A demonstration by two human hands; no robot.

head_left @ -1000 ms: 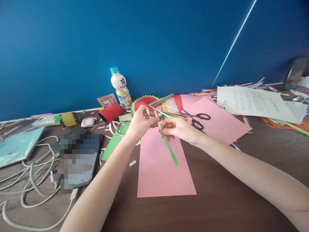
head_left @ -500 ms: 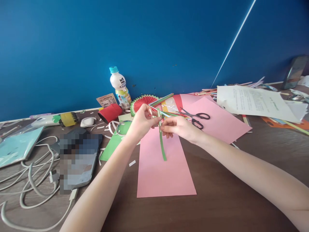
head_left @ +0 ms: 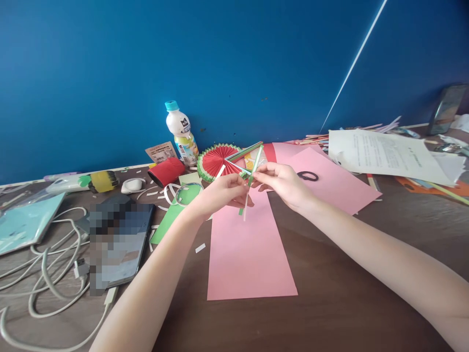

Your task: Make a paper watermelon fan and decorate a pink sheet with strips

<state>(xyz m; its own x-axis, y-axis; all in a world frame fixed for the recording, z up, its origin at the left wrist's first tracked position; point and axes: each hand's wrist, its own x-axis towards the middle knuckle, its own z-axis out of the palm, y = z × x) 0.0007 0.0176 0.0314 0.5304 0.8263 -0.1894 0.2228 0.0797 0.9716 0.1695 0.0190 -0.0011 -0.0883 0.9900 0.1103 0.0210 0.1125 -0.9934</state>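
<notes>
My left hand [head_left: 230, 192] and my right hand [head_left: 280, 181] are close together above the upper part of a pink paper sheet [head_left: 252, 259]. Between them slants a narrow green paper strip [head_left: 257, 160], its upper end pointing up and right. My right fingertips pinch it near the middle, and my left fingers close round it lower down. A pale, thin strip end [head_left: 245, 211] hangs below my left fingers. Another short whitish piece [head_left: 221, 171] sticks up from behind the left hand. My right hand partly hides the black scissors [head_left: 308, 175].
Behind the hands lies a red-and-green pleated paper fan [head_left: 220, 159], near a bottle [head_left: 181, 132]. A tape roll [head_left: 189, 194] rests on green paper [head_left: 166, 226]. At left are a phone [head_left: 124, 254] and white cables [head_left: 47, 264]; at right, a printed sheet [head_left: 381, 154].
The green strip has turned from hanging down to pointing up and right. My left hand has moved lower, while the right has shifted slightly right and up, now covering part of the scissors.
</notes>
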